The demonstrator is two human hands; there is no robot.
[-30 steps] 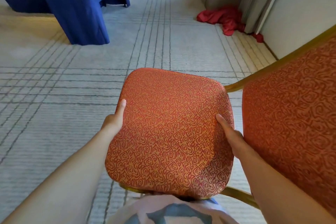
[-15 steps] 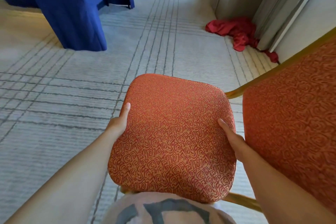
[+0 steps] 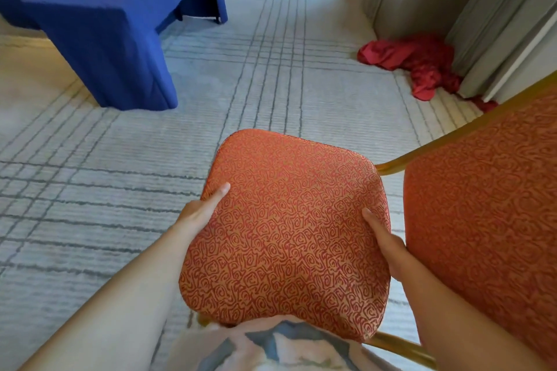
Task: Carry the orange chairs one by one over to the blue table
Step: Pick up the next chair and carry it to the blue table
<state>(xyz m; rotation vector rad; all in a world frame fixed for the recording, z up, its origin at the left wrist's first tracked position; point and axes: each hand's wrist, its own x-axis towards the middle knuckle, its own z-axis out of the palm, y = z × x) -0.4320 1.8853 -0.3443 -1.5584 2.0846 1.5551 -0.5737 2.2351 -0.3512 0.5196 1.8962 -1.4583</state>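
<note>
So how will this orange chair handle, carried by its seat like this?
Probably rigid: the orange chair has a gold metal-looking frame. Likely pulls rightward, since the backrest sits beyond the right hand. The woven seat fabric should give the left hand grip.

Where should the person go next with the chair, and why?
Probably a step forward and left. The left hand and right hand grip the chair by its seat, and the table stands ahead on the left across the carpet. The red cloth lies off to the right.
</note>
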